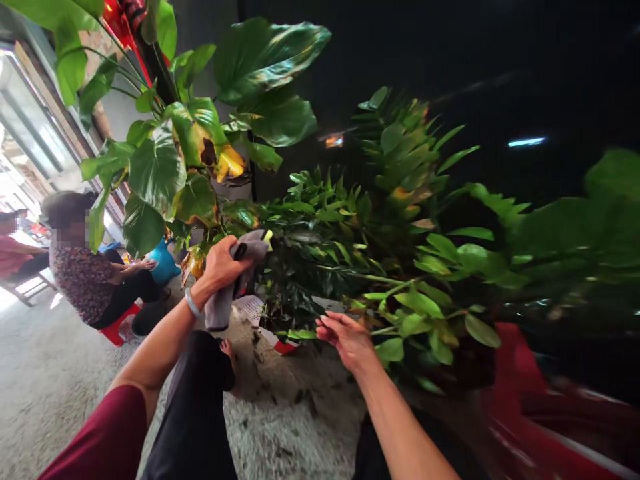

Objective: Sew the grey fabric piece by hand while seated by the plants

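My left hand (221, 265), with a pale band at the wrist, is closed round a grey cloth (219, 308) with dark edging. Part of the cloth reaches forward among the leaves of a bushy green plant (320, 213). Lower and to the right, my right hand (349, 339) pinches what looks like the tip of a dark leaf (314, 305) of this plant. Its fingertips partly hide the leaf. Just below the leaves lies a white and red perforated object (250, 310), mostly covered by foliage.
A large-leaved plant (157, 167) with some yellowed leaves rises at left. A person (83, 267) sits on a red stool (117, 327) farther left, beside a dark bucket (149, 319). Bits of debris lie on the concrete floor (300, 413). A red object (520, 373) stands at right, blurred.
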Tool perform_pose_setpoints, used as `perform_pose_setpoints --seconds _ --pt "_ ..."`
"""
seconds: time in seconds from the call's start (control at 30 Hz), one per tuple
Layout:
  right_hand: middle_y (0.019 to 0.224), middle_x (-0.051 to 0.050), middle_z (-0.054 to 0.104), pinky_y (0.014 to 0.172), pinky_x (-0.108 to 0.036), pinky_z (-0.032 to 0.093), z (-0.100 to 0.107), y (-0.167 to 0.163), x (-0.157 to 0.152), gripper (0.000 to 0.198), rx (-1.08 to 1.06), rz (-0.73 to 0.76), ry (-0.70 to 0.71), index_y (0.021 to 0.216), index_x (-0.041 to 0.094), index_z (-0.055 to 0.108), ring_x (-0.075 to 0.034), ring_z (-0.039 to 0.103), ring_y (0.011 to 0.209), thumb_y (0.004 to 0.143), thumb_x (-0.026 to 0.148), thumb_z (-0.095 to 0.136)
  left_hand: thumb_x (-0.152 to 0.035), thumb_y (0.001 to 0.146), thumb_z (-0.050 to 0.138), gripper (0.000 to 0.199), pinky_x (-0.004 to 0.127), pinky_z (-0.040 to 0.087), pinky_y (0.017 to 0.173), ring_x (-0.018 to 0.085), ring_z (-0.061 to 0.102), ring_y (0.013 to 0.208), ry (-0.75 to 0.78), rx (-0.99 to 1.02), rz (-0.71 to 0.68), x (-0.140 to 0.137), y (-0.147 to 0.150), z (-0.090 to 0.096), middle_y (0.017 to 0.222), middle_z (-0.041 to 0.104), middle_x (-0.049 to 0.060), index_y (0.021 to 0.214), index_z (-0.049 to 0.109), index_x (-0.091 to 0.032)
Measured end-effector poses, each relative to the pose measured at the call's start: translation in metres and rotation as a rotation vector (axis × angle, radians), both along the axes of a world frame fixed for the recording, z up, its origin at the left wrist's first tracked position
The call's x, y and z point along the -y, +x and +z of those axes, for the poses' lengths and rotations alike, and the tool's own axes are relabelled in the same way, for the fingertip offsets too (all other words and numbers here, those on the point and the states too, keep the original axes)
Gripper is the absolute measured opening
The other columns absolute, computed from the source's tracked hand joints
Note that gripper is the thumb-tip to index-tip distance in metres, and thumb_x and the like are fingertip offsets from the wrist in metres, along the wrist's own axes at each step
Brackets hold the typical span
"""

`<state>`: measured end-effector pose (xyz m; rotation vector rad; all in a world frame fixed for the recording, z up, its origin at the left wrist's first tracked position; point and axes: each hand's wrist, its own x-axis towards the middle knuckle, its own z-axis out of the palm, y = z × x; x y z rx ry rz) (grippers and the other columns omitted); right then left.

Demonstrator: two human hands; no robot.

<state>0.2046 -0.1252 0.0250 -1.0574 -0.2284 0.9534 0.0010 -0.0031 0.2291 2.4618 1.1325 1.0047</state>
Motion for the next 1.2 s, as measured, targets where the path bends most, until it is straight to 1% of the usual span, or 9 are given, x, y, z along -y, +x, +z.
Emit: perform_pose_setpoints --seconds 0.1,0.23,0.33,0.5,0.57,0.73,0.97,1.1,1.2 --pt "0.056 -0.004 0.071 0.042 -0.024 0.054 0.001 -0.003 -0.002 0.035 -0.007 -0.004 0.004 0.072 0.018 0.066 -0.015 0.062 0.04 0.043 0.021 0.087 -0.03 0.066 0.072 0.022 0.023 0.035 0.062 0.012 0.048 0.068 -0.037 -0.11 -0.026 0.0 0.015 -0.02 0.071 0.053 -0.005 0.074 0.055 -0.018" --pt "0.053 -0.003 0.07 0.04 -0.023 0.053 0.001 -0.001 0.001 0.034 -0.009 0.005 0.005 0.069 0.018 0.067 -0.015 0.061 0.038 0.042 0.02 0.086 -0.028 0.059 0.078 0.027 0.023 0.034 0.059 0.012 0.047 0.066 -0.272 -0.355 -0.374 0.03 0.006 -0.059 0.068 0.052 -0.005 0.07 0.056 -0.018" --pt "0.054 -0.003 0.07 0.041 -0.022 0.053 0.0 0.001 0.003 0.033 -0.005 -0.002 -0.001 0.07 0.018 0.068 -0.014 0.062 0.039 0.042 0.021 0.086 -0.028 0.064 0.075 0.024 0.023 0.036 0.061 0.011 0.047 0.067 -0.239 -0.178 -0.4 0.04 0.002 -0.04 0.068 0.051 -0.005 0.071 0.055 -0.018" --pt "0.056 -0.002 0.071 0.042 -0.022 0.054 0.0 -0.001 0.002 0.033 -0.009 -0.023 0.004 0.071 0.018 0.067 -0.015 0.063 0.041 0.045 0.021 0.087 -0.034 0.073 0.068 0.022 0.025 0.042 0.071 0.014 0.052 0.076 0.047 0.214 -0.153 0.015 0.032 0.008 0.08 0.056 -0.003 0.086 0.058 -0.019" --pt "0.055 -0.003 0.071 0.042 -0.023 0.054 -0.001 -0.002 0.001 0.033 -0.015 -0.027 0.01 0.071 0.018 0.067 -0.015 0.063 0.041 0.045 0.021 0.087 -0.029 0.071 0.067 0.023 0.026 0.044 0.076 0.015 0.055 0.082 0.074 0.174 -0.188 0.007 0.043 -0.001 0.087 0.059 -0.001 0.091 0.059 -0.019" --pt "0.053 -0.003 0.07 0.038 -0.024 0.053 -0.004 -0.001 0.002 0.033 -0.021 -0.041 0.008 0.064 0.018 0.066 -0.015 0.061 0.038 0.041 0.021 0.089 -0.025 0.065 0.071 0.024 0.028 0.046 0.075 0.018 0.058 0.081 -0.1 -0.346 -0.575 0.015 0.041 -0.033 0.085 0.064 -0.001 0.087 0.064 -0.019" --pt "0.054 -0.003 0.07 0.039 -0.024 0.054 -0.003 0.001 -0.001 0.035 -0.004 -0.042 0.022 0.068 0.018 0.068 -0.016 0.062 0.038 0.041 0.022 0.09 -0.019 0.076 0.063 0.033 0.031 0.047 0.092 0.021 0.061 0.102 0.178 0.003 -0.474 0.005 0.083 0.017 0.109 0.067 0.005 0.108 0.065 -0.019" --pt "0.055 -0.003 0.071 0.041 -0.025 0.055 -0.003 0.001 -0.001 0.033 0.024 -0.045 0.019 0.069 0.018 0.067 -0.016 0.062 0.039 0.043 0.021 0.088 -0.016 0.076 0.063 0.039 0.037 0.047 0.096 0.025 0.061 0.108 0.2 -0.164 -0.462 -0.002 0.095 -0.007 0.116 0.067 0.009 0.115 0.065 -0.018" --pt "0.051 -0.003 0.068 0.039 -0.027 0.054 -0.007 0.003 0.001 0.03 0.072 -0.035 0.017 0.063 0.019 0.065 -0.018 0.062 0.038 0.043 0.023 0.087 -0.012 0.075 0.064 0.039 0.037 0.05 0.092 0.026 0.064 0.103 0.058 -0.498 -0.686 0.009 0.066 -0.04 0.111 0.069 0.01 0.114 0.068 -0.016"
